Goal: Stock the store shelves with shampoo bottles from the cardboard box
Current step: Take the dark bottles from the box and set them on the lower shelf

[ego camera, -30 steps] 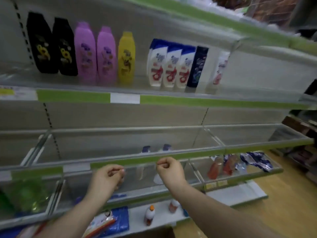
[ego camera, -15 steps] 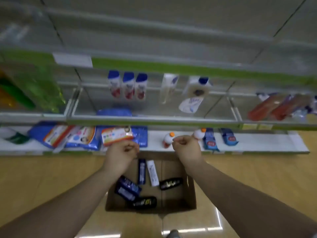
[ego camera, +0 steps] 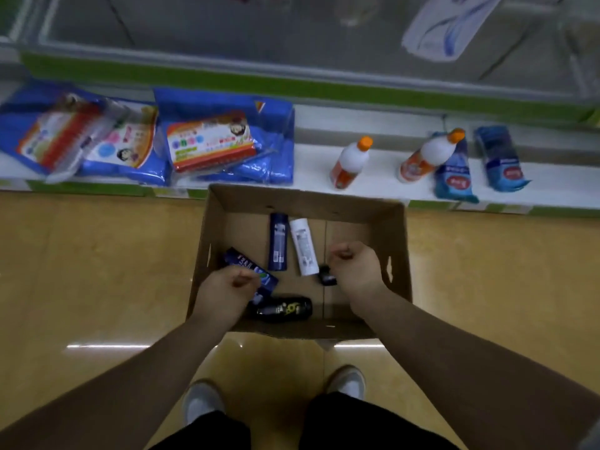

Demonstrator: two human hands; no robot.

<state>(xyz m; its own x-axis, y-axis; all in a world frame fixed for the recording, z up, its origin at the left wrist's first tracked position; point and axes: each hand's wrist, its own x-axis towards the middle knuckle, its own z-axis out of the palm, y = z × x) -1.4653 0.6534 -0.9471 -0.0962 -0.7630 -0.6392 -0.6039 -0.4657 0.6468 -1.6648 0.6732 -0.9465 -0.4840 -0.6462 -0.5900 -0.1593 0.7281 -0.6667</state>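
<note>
An open cardboard box (ego camera: pixel 394 228) stands on the floor at my feet. Inside lie a dark blue bottle (ego camera: pixel 278 241), a white bottle (ego camera: pixel 304 246), a tilted blue bottle (ego camera: pixel 242 261) and a black bottle (ego camera: pixel 285 308) near the front wall. A small black bottle end (ego camera: pixel 326 276) peeks out beside my right hand. My left hand (ego camera: pixel 224 292) hovers over the box's left part, fingers curled into a fist, holding nothing. Over the right part my right hand (ego camera: pixel 355 267) is also a closed fist with nothing in it.
The bottom shelf (ego camera: pixel 383 177) behind the box carries blue packs (ego camera: pixel 227 141), two orange-capped white bottles (ego camera: pixel 350 162) and blue pouches (ego camera: pixel 454 170). A green-edged shelf (ego camera: pixel 292 82) above holds a lying white bottle (ego camera: pixel 448 26). Yellow floor lies on both sides; my shoes (ego camera: pixel 201 401) are below.
The view has swung down from the upper shelves to the box on the floor. Both fists have come down from the shelf edge to just above the box's contents.
</note>
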